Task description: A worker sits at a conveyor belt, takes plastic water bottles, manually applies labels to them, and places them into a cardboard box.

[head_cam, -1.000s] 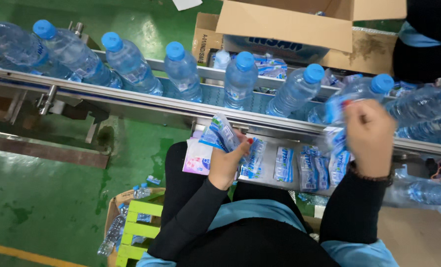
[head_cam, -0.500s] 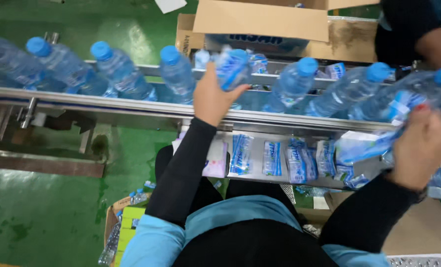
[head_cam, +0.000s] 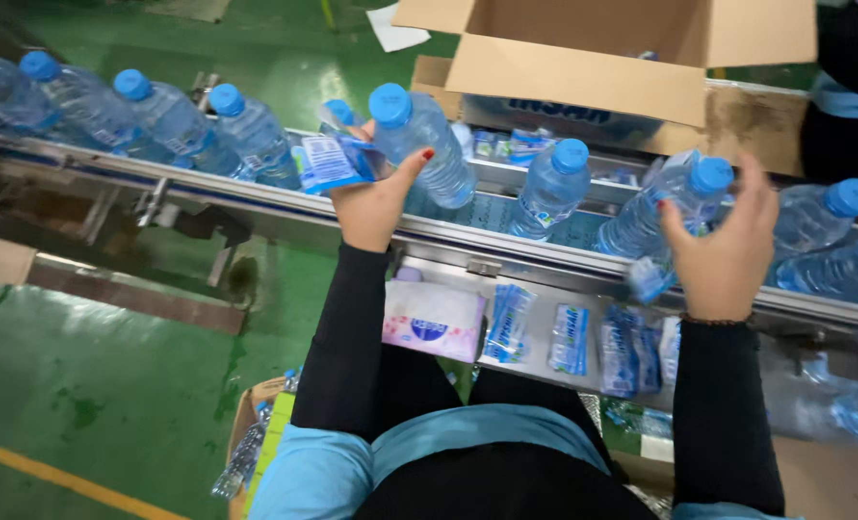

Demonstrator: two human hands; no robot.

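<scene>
A blue-and-white label sleeve [head_cam: 331, 162] is gripped in the left hand [head_cam: 376, 204], whose fingers are also closed against a blue-capped water bottle [head_cam: 421, 143] on the conveyor [head_cam: 256, 197]. The right hand [head_cam: 723, 255] is held open, fingers spread, just beside a second bottle [head_cam: 668, 200]; a crumpled label [head_cam: 649, 277] appears to be pinched under its thumb, though blur leaves this uncertain. More capped bottles are carried along the line on both sides. Below the conveyor, on a steel bench [head_cam: 545, 358], 4 bundles of labels [head_cam: 572, 339] are laid beside a pink-and-white tissue pack [head_cam: 433, 320]. An open cardboard box [head_cam: 583, 60] is seen beyond the line.
</scene>
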